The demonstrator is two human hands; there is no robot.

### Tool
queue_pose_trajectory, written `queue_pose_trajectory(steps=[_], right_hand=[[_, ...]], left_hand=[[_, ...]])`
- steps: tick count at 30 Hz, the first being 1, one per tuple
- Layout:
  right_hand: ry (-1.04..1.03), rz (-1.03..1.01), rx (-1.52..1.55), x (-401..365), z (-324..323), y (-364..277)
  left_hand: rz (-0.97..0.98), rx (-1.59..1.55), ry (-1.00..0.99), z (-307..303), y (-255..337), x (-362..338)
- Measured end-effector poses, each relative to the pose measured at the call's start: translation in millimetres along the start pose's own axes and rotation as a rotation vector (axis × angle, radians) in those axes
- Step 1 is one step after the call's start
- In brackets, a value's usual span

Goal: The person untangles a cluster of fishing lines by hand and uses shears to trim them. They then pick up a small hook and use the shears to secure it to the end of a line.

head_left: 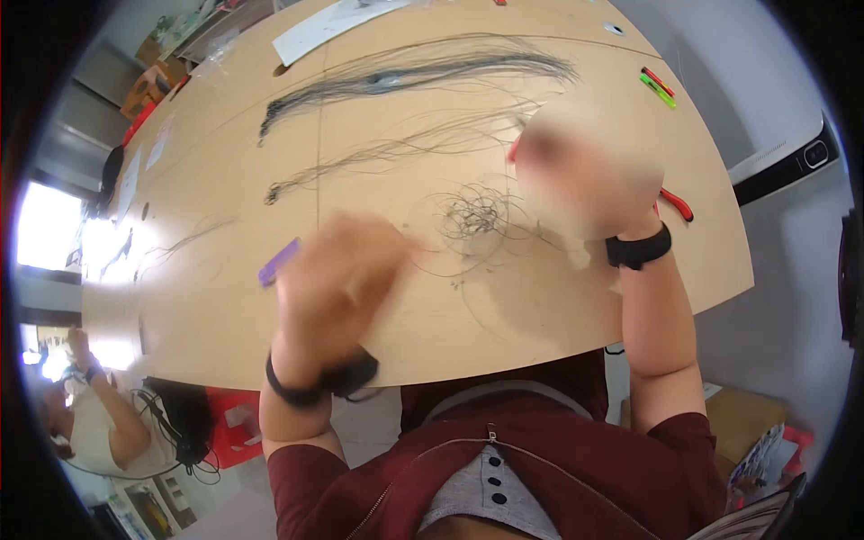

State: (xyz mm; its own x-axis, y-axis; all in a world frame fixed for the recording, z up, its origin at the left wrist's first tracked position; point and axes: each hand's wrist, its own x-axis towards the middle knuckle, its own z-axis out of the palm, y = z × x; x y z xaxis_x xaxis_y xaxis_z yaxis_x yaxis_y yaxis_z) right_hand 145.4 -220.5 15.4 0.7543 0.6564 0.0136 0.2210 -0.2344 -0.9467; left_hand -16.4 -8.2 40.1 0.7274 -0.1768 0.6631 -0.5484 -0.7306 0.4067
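My left hand (337,279), smeared by motion, is raised over the near side of the table with its fingers curled together, their tips toward a tangle of thin dark wire (477,214). What it pinches is hidden. My right hand (585,171) hangs above the right side of the tangle, heavily blurred, its fingers indistinct. A small red patch shows at its left edge. Behind the right wrist, a red and black curved tool handle (677,205) sticks out. A purple object (279,262) lies just left of my left hand.
Two long bundles of thin dark strands, a thick bundle (423,70) and a thinner bundle (387,155), stretch across the wooden table (216,306). Green and red tools (658,88) lie far right. A white sheet (333,27) is at the back. Another person (108,414) sits at lower left.
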Motion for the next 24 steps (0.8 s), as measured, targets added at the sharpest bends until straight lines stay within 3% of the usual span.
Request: queue_pose_trajectory(steps=[1, 3, 6, 7, 17, 20, 24], right_hand=[[-0.072, -0.021, -0.122, -0.2, 4.9, 4.3], [-0.070, -0.082, -0.247, -1.4, 15.3, 10.7], [-0.100, -0.103, -0.362, -0.6, 24.6, 12.0], [-0.112, -0.088, -0.390, -0.6, 27.5, 10.6], [-0.116, -0.071, -0.550, 0.5, 44.6, 20.2], [-0.096, -0.227, -0.599, 1.0, 43.2, 31.6], [-0.103, -0.090, -0.533, -0.3, 43.8, 23.0]], left_hand=[[0.151, -0.126, -0.099, 0.5, 15.9, -2.7], [0.243, -0.372, -0.197, -1.5, 57.2, 8.9], [0.181, -0.456, -0.359, -21.8, 89.7, 19.4], [0.209, -0.387, -0.103, -11.7, 95.6, 18.6], [0.095, -0.264, -0.071, -21.6, 130.5, 23.2], [0.094, -0.245, -0.058, -25.5, 131.5, 25.2], [0.044, -0.195, -0.012, -36.6, 133.3, 26.0]])
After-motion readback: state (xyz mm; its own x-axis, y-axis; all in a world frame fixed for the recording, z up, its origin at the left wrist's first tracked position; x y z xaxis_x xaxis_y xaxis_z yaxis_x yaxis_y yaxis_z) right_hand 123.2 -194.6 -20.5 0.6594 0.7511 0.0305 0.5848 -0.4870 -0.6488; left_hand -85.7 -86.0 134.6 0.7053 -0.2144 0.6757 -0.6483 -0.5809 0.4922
